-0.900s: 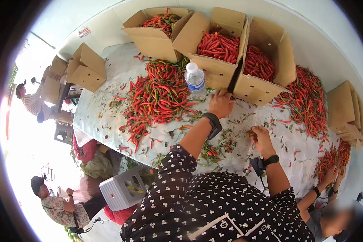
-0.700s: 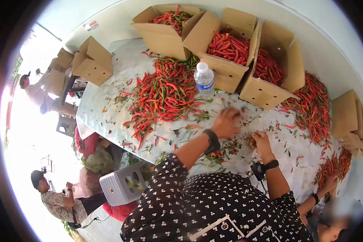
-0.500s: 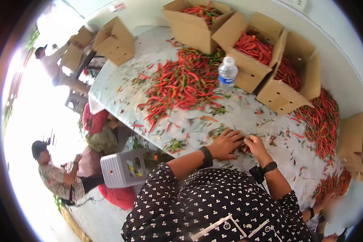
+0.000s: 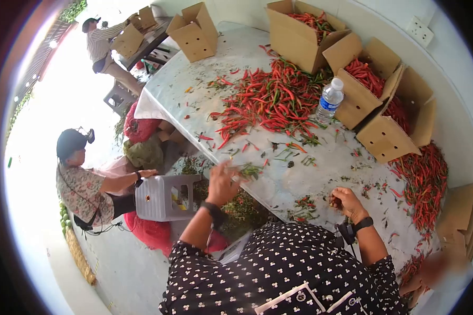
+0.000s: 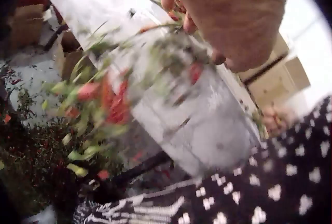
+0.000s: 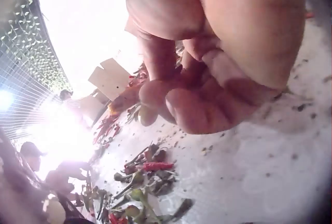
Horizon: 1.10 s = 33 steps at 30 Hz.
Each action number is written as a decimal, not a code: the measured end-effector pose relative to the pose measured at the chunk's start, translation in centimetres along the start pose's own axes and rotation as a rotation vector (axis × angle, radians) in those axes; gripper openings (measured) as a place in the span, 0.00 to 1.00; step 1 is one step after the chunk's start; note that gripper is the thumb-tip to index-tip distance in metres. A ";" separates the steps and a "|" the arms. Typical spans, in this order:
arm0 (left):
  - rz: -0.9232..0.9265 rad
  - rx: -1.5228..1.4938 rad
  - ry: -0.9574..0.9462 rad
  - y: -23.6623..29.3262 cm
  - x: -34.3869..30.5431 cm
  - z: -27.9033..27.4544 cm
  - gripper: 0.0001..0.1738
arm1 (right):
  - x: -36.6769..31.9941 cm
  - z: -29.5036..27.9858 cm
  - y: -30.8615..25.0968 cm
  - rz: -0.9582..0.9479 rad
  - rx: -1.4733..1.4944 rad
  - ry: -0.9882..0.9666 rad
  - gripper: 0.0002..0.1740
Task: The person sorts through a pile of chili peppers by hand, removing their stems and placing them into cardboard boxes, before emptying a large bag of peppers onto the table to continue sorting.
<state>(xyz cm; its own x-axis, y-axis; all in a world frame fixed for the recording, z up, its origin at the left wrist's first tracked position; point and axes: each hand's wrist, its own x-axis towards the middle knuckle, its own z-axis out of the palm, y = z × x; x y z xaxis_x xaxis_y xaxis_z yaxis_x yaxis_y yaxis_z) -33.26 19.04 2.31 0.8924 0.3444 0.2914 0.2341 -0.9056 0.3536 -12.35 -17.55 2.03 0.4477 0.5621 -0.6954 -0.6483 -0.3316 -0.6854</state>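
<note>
My left hand [image 4: 223, 184] is over the near edge of the table [image 4: 168, 113], fingers loosely spread. Beneath its fingers in the left wrist view, a blurred clump of green stems and red chilli scraps [image 5: 116, 102] is in the air. My right hand [image 4: 347, 203] is low over the table, fingers curled in; the right wrist view shows no clear object in its grasp. Beside it lie stems and red bits [image 6: 150, 182]. A big heap of red and green chillies [image 4: 276, 100] lies farther back, beside a water bottle [image 4: 329, 102].
Cardboard boxes of red chillies [image 4: 383, 139] stand along the wall, with another chilli heap [image 4: 423, 178] to their right. A grey plastic stool [image 4: 160, 199] and plant scraps [image 4: 244, 212] are below the table edge. A seated person [image 4: 84, 181] is left; another is at lower right.
My left hand came back from near the boxes to my right hand, then swung left over the table edge with scraps. My right hand stayed nearly in place. The head view turned left.
</note>
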 end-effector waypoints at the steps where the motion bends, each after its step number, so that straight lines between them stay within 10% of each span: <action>1: -0.095 -0.029 0.076 -1.0 1.9 0.3 0.25 | -0.2 -0.4 0.3 -0.004 0.006 0.015 0.09; 7: -0.370 -0.164 0.291 -7.3 13.6 5.4 0.38 | -1.3 -2.1 1.6 -0.011 0.010 0.151 0.11; 12: -0.644 -0.098 0.003 -4.1 19.5 6.1 0.46 | -2.7 -2.8 2.8 -0.034 0.056 0.277 0.11; 33: 0.155 -0.366 -0.247 17.0 12.8 11.7 0.31 | -2.5 -2.8 3.9 -0.106 0.446 0.295 0.18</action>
<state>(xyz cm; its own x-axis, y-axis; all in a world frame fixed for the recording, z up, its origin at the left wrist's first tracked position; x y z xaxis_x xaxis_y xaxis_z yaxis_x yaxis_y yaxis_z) -13.36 5.14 1.60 0.9817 0.1024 0.1605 -0.0210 -0.7797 0.6258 -14.30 -22.33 0.45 0.6370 0.3177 -0.7024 -0.7599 0.1055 -0.6414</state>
